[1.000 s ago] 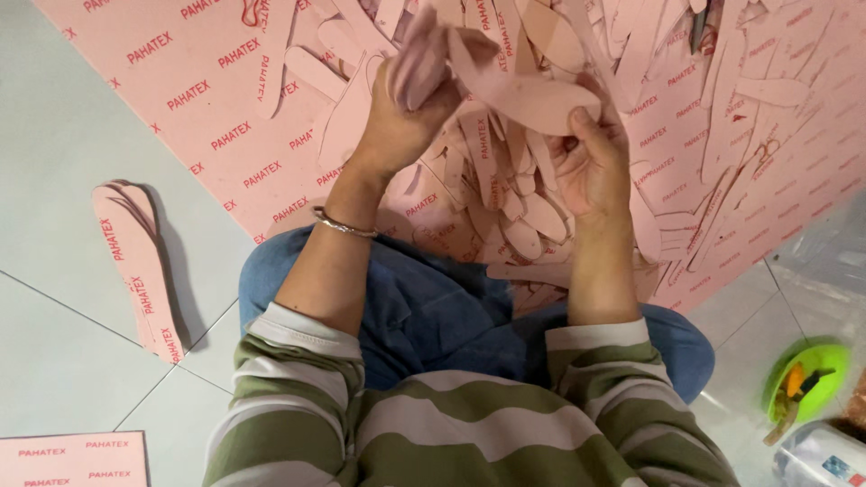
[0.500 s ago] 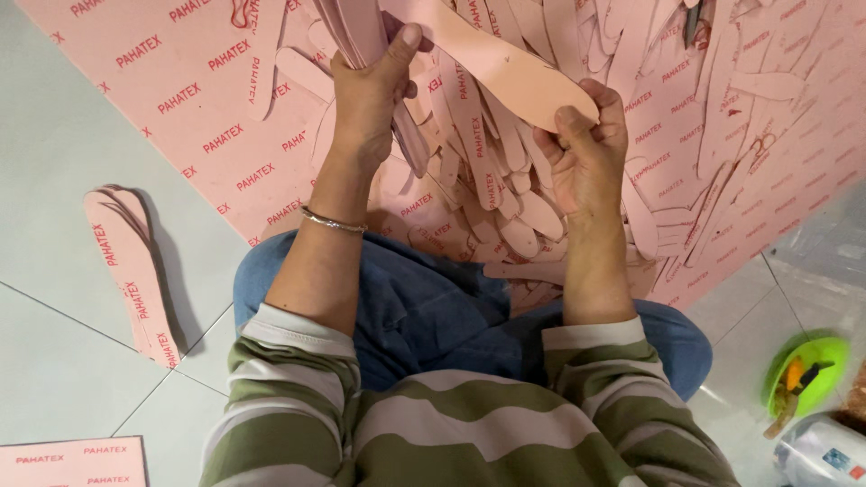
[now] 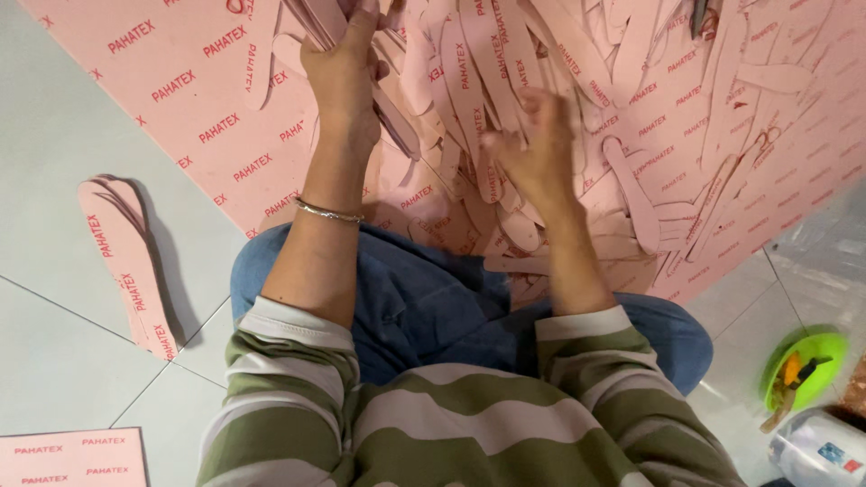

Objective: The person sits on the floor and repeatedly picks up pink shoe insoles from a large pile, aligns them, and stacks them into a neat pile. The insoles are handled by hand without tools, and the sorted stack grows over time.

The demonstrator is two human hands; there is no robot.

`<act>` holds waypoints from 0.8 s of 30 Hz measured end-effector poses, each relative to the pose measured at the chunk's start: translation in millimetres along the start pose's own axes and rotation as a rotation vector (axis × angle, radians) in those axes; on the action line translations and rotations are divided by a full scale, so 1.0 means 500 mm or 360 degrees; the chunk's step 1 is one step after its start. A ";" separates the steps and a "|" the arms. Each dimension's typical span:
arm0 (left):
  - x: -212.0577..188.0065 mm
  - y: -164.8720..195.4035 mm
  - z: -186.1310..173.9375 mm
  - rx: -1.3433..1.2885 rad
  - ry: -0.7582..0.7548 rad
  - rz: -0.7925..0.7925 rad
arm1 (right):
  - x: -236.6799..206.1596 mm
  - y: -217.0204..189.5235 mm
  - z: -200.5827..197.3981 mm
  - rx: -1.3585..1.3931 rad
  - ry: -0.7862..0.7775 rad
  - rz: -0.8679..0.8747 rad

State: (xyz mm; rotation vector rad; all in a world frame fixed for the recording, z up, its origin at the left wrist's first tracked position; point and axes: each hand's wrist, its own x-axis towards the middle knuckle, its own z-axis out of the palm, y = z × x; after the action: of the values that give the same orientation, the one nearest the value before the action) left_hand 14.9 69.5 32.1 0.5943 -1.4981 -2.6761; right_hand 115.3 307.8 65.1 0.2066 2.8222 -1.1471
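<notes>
My left hand (image 3: 345,68) is raised at the top of the view and is shut on a bundle of pink shoe-insole cutouts (image 3: 311,20). A thin bracelet (image 3: 329,213) sits on that wrist. My right hand (image 3: 532,149) is blurred, with curled fingers, just above a loose pile of pink insole cutouts (image 3: 469,81). Whether it holds one is unclear. The pile lies on a large pink printed sheet (image 3: 180,81) spread over the floor in front of my knees.
A small stack of pink insoles (image 3: 126,261) lies on the tiled floor at the left. A pink sheet offcut (image 3: 72,455) is at the bottom left. A green bowl with small tools (image 3: 803,370) and a white container (image 3: 821,451) sit at the bottom right.
The long insole both hands held is no longer in my right hand. My left hand has gone up with its bundle, and my right hand has dropped toward the pile.
</notes>
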 end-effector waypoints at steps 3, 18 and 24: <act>0.003 -0.003 -0.004 0.0031 0.0002 0.0012 | -0.019 -0.020 0.063 -0.0601 -0.0125 -0.0176; -0.001 0.008 -0.001 -0.0038 -0.0076 -0.0092 | 0.008 0.048 -0.110 0.1639 0.0013 0.0315; -0.001 0.002 -0.005 -0.0023 -0.0091 -0.0087 | 0.007 0.023 -0.107 0.1614 -0.0124 0.0372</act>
State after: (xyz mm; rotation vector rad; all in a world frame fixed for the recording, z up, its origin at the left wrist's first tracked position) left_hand 15.8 67.0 32.0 0.5712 -1.4957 -2.7656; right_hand 112.0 353.6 95.2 0.5050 1.8212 -2.3013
